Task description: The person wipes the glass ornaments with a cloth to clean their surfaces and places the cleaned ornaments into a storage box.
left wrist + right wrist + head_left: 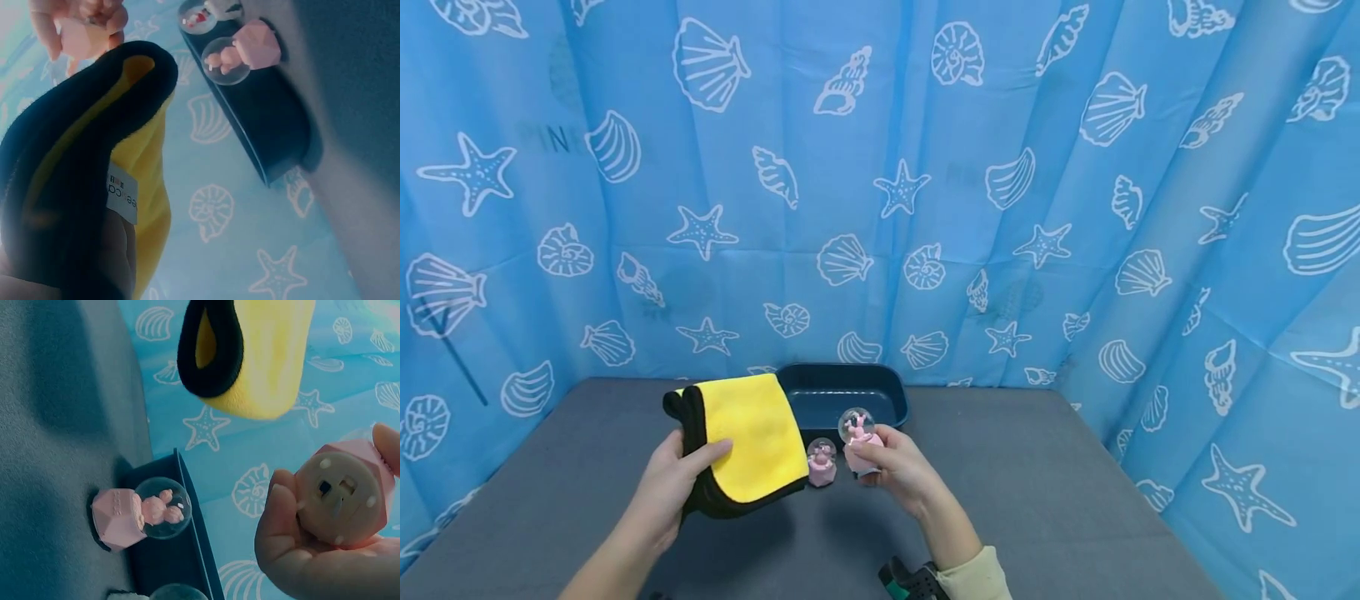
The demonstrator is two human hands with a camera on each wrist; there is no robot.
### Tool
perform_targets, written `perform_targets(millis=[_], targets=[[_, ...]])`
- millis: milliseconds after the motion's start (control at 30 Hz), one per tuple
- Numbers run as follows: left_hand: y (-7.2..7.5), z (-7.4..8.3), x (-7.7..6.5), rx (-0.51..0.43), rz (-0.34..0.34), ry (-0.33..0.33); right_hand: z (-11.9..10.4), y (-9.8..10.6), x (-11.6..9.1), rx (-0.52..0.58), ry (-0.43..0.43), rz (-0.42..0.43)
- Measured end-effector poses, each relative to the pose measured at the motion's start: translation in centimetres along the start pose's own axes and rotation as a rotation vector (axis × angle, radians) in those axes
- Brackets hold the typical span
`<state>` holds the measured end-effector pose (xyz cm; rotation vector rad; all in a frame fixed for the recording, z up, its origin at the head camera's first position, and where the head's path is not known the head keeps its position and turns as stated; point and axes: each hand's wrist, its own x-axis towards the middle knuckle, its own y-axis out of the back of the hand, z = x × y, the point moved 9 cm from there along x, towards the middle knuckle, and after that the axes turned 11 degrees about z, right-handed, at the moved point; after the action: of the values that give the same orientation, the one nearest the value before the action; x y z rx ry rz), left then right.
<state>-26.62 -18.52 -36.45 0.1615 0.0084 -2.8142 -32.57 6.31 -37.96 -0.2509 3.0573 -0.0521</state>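
My left hand [673, 483] grips a folded yellow cloth with black edging [756, 437], thumb on its yellow face; a white label [122, 194] shows on it in the left wrist view. My right hand [910, 473] holds a small snow globe with a pink faceted base [863, 454] above the table, dome up. The right wrist view shows its round beige underside [340, 497]. Between the hands, another pink-based snow globe [822, 462] stands on the table. A third globe, with a whitish base [224, 9], stands beside it, mostly hidden behind my right hand in the head view.
Behind the globes sits a dark blue rectangular tray [842, 400] on the grey tabletop [1000, 475]. A blue curtain with white shells and starfish [880, 208] encloses the back and sides. A dark strap with a green part [910, 579] is near my right wrist.
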Motion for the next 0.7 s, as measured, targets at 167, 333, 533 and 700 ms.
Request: perform_targets(millis=[167, 333, 533, 700], targets=[[-0.8, 0.3, -0.3, 0.034, 0.009, -0.040, 0.1, -1.1, -0.3, -0.037, 0.001, -0.019], [-1.5, 0.5, -0.7, 0.042, 0.024, -0.065, 0.4, -1.8, -0.4, -0.022, -0.018, -0.049], [-3.2, 1.1, -1.0, 0.032, 0.023, -0.125, 0.3, -3.0, -0.7, -0.003, -0.033, -0.087], [-4.9, 1.9, -1.5, 0.033, 0.009, -0.201, 0.0, -3.9, -1.1, 0.047, -0.037, -0.135]])
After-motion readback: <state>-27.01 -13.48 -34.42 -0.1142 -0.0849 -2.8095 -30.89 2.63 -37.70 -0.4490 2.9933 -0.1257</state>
